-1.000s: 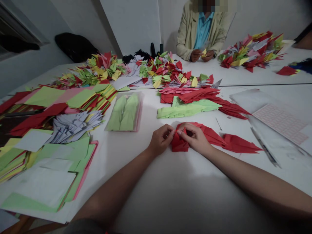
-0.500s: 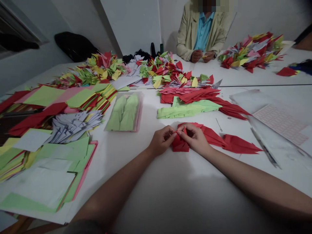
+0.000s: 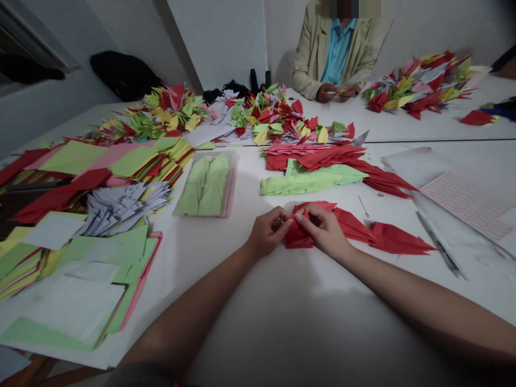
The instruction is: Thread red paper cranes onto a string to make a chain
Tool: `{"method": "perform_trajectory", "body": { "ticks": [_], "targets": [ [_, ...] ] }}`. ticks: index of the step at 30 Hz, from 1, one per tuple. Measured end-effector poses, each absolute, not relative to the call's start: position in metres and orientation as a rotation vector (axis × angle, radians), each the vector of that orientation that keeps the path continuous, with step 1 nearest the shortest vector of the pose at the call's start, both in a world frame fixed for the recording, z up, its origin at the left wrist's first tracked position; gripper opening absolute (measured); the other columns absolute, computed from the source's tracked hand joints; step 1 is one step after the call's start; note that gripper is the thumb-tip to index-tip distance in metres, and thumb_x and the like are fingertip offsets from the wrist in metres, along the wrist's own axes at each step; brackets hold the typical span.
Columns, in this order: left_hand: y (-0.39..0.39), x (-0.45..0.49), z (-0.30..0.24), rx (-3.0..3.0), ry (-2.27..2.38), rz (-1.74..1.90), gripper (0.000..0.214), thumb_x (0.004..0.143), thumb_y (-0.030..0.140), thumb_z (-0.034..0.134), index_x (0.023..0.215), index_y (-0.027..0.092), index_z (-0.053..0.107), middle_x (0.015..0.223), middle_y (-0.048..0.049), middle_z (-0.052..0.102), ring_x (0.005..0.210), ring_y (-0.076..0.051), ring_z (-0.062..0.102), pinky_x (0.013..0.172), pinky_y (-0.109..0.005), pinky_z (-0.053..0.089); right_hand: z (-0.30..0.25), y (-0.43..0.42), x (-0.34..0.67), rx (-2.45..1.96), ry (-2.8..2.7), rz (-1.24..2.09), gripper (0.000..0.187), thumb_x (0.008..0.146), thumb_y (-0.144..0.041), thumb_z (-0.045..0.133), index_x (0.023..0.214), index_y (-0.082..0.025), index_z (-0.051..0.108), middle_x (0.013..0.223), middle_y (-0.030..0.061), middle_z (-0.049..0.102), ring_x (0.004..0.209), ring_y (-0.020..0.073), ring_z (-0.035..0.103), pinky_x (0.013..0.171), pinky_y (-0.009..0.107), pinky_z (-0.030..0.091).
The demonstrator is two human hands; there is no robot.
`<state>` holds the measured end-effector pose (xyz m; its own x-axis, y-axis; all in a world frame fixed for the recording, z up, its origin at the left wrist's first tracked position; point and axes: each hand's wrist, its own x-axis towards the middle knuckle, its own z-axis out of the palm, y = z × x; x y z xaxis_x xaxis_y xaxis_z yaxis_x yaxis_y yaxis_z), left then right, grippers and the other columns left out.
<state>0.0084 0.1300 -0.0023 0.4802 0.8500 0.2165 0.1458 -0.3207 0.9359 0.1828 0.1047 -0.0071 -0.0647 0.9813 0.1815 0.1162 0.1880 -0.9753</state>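
Between my hands is a piece of folded red paper (image 3: 298,236), just above the white table. My left hand (image 3: 269,230) pinches its left edge between thumb and forefinger. On the other side my right hand (image 3: 320,224) grips the paper near its upper part, fingers closed. The fingers hide some of the folds. Right behind and to the right, more folded red papers (image 3: 357,226) lie in an overlapping row. Farther back rests a strip of folded green papers (image 3: 314,180), beside a stack of folded red pieces (image 3: 330,157).
A clear packet of green folded papers (image 3: 205,185) lies left of centre. Stacks of coloured sheets (image 3: 80,301) cover the left side. Heaps of finished folded pieces (image 3: 278,115) line the back. A pen (image 3: 439,244) lies right. Across the table sits a person in a beige jacket (image 3: 308,59).
My fingers have shifted slightly on the red paper, and its front has tilted a little. The person opposite has moved their hands slightly apart.
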Motion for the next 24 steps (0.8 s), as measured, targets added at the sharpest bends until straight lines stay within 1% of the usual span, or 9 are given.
{"method": "perform_trajectory", "body": {
  "ticks": [3, 9, 15, 24],
  "targets": [
    [0.1296, 0.0083, -0.0025, 1.734, 0.829, 0.930, 0.020, 0.090, 0.034, 0.057, 0.083, 0.016, 0.053, 0.063, 0.0047, 0.050, 0.049, -0.005, 0.046, 0.046, -0.016, 0.036, -0.0073, 0.1049, 0.1827, -1.132, -1.473, 1.004, 0.023, 0.088, -0.040, 0.061, 0.079, -0.019, 0.061, 0.078, 0.0022, 0.060, 0.073, 0.0160, 0.052, 0.068, 0.030, 0.041],
    [0.1293, 0.0068, -0.0024, 1.735, 0.842, 0.904, 0.020, 0.092, 0.034, 0.053, 0.082, 0.017, 0.053, 0.062, 0.0046, 0.050, 0.049, -0.005, 0.047, 0.047, -0.016, 0.037, -0.0095, 0.1056, 0.1834, -1.123, -1.509, 1.011, 0.022, 0.089, -0.038, 0.059, 0.079, -0.019, 0.058, 0.075, 0.0011, 0.057, 0.072, 0.0156, 0.050, 0.068, 0.030, 0.040],
    [0.1308, 0.0070, -0.0049, 1.718, 0.832, 0.923, 0.021, 0.093, 0.035, 0.051, 0.081, 0.018, 0.048, 0.059, 0.0063, 0.047, 0.046, -0.005, 0.045, 0.045, -0.016, 0.034, -0.0107, 0.1050, 0.1847, -1.105, -1.540, 1.047, 0.022, 0.090, -0.039, 0.057, 0.080, -0.019, 0.057, 0.077, 0.0012, 0.056, 0.072, 0.0154, 0.050, 0.067, 0.029, 0.040],
    [0.1320, 0.0067, -0.0044, 1.769, 0.803, 0.891, 0.021, 0.093, 0.035, 0.050, 0.081, 0.018, 0.049, 0.060, 0.0055, 0.049, 0.048, -0.006, 0.046, 0.047, -0.017, 0.037, -0.0076, 0.1056, 0.1847, -1.069, -1.506, 1.112, 0.025, 0.091, -0.041, 0.056, 0.080, -0.019, 0.056, 0.077, 0.0003, 0.054, 0.073, 0.0148, 0.049, 0.070, 0.029, 0.041]
  ]
}}
